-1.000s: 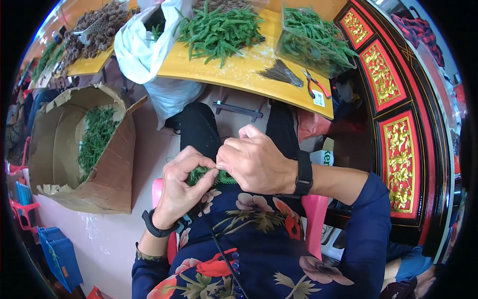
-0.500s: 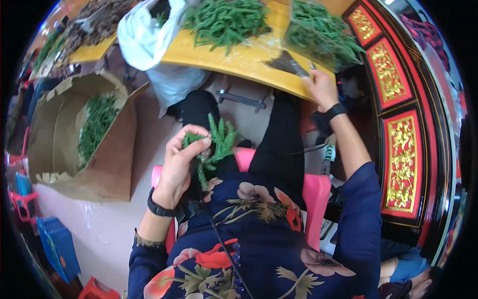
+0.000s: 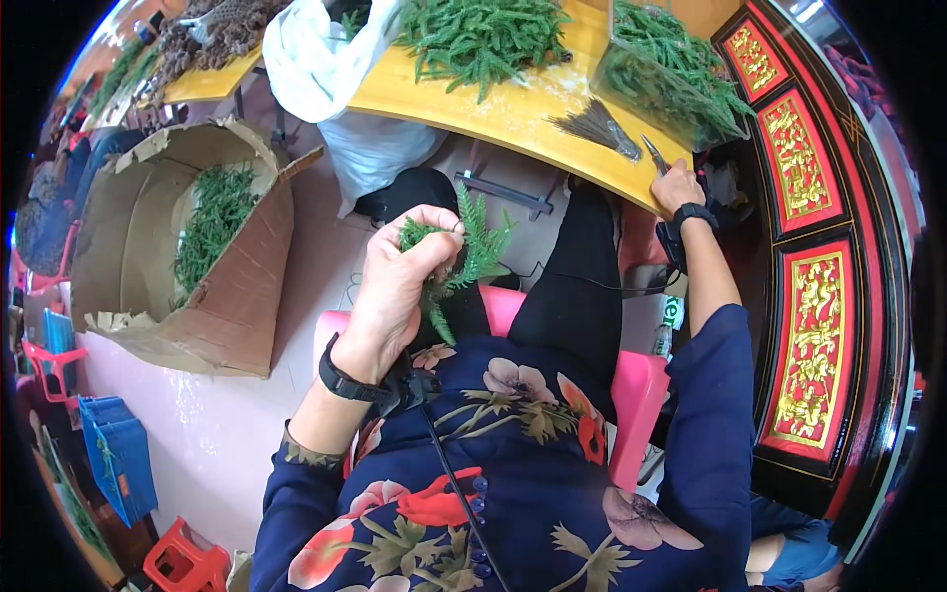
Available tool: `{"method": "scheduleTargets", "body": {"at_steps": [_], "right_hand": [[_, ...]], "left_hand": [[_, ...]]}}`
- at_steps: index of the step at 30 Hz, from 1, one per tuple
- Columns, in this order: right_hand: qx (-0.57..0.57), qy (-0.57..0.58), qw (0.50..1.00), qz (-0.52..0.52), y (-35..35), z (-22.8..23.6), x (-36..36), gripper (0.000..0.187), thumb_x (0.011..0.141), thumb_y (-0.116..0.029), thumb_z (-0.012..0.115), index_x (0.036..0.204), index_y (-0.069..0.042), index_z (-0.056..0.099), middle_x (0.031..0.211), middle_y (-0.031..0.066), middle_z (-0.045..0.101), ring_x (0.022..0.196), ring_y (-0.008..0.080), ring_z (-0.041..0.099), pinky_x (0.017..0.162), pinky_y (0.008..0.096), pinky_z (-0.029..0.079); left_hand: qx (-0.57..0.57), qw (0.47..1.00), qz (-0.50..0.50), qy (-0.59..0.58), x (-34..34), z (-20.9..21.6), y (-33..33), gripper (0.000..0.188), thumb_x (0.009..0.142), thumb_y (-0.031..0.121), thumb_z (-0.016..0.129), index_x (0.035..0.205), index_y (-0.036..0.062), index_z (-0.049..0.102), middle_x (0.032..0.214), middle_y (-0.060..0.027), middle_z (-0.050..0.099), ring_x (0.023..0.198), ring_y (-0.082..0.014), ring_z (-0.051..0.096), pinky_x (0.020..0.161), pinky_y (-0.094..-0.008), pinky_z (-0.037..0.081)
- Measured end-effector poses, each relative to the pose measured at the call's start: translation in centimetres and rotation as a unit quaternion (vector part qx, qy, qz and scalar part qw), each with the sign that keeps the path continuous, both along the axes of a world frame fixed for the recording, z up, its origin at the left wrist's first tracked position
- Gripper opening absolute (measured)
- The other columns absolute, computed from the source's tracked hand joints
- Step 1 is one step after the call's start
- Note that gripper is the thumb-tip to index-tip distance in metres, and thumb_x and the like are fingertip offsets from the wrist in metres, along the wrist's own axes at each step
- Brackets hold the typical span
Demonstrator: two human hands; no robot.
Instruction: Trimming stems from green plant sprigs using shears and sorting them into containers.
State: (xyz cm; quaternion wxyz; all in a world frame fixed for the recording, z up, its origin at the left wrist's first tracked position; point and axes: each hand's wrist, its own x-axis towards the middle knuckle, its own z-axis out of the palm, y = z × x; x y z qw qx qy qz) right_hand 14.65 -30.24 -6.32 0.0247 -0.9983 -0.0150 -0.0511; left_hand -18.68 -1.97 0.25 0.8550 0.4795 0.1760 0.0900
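Above my lap, my left hand (image 3: 409, 266) pinches a bunch of green, fern-like artificial sprigs (image 3: 481, 247) between thumb and fingers. The sprigs fan out to the right and hang down below the fingers. At the right end of the yellow table (image 3: 473, 116), my right hand (image 3: 679, 187) is closed at the near edge around the handle end of a small hand tool (image 3: 652, 155) with a metal tip. The handles are hidden in the fingers. Just left of the tip lies a bundle of thin dark wires (image 3: 597, 128), partly in clear plastic.
A heap of green sprigs (image 3: 483, 44) and a clear box of greenery (image 3: 671, 79) stand on the table. A white plastic bag (image 3: 330, 69) hangs at its left. On the floor, an open cardboard box (image 3: 247, 306) holds more greenery. A carved red-and-gold panel (image 3: 809, 345) borders the right.
My right hand has shifted back from the wire bundle toward the table's right edge, with the tool. My left hand still holds the sprigs, slightly higher. The whole view has shifted a little.
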Motion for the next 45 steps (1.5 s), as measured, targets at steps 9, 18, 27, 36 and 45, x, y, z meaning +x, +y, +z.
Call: {"method": "scheduleTargets", "body": {"at_steps": [9,18,27,36,45], "right_hand": [[0.287,-0.058,0.937,0.19,3.6,3.0,-10.8,0.024,0.088,-0.022,0.054,0.098,0.0,0.057,0.085,0.0165,0.064,0.081,0.0328,0.063,0.075,0.0413,0.047],[0.285,0.113,0.835,0.457,9.9,10.5,-24.4,0.02,0.081,-0.009,0.062,0.095,0.0,0.051,0.083,0.0185,0.056,0.077,0.0392,0.057,0.067,0.0413,0.045],[0.252,0.105,0.841,0.468,10.7,9.9,-23.6,0.023,0.078,-0.01,0.062,0.095,0.001,0.049,0.083,0.0204,0.055,0.08,0.0425,0.055,0.066,0.045,0.043],[0.261,0.121,0.815,0.503,10.8,9.9,-22.7,0.021,0.08,-0.011,0.061,0.093,0.001,0.049,0.08,0.0212,0.053,0.075,0.0429,0.053,0.065,0.0442,0.043],[0.278,0.114,0.811,0.502,11.0,10.0,-22.9,0.018,0.082,-0.011,0.06,0.091,0.001,0.05,0.077,0.0205,0.052,0.073,0.0419,0.053,0.063,0.0427,0.042]], "left_hand": [[0.006,0.999,0.038,-0.006,0.5,0.5,-0.2,0.006,0.081,0.003,0.063,0.086,0.0054,0.064,0.072,0.0053,0.057,0.06,-0.0014,0.044,0.056,-0.0174,0.033],[0.029,0.999,0.036,-0.027,-0.5,1.0,-0.5,0.007,0.084,0.004,0.061,0.091,0.006,0.061,0.075,0.0049,0.056,0.065,-0.002,0.046,0.061,-0.0167,0.035],[0.078,0.993,0.079,-0.043,-0.7,0.9,-0.4,0.006,0.085,0.005,0.062,0.091,0.0067,0.062,0.076,0.0065,0.056,0.063,-0.0004,0.044,0.058,-0.0168,0.033],[0.094,0.994,0.045,-0.044,-0.8,1.3,0.4,0.007,0.084,0.004,0.059,0.09,0.0063,0.06,0.078,0.0061,0.055,0.067,-0.0012,0.043,0.062,-0.0174,0.032],[0.084,0.992,0.057,-0.07,-0.8,1.1,0.2,0.009,0.083,0.003,0.061,0.091,0.0039,0.064,0.075,0.007,0.057,0.062,0.0007,0.044,0.057,-0.0162,0.032]]}}
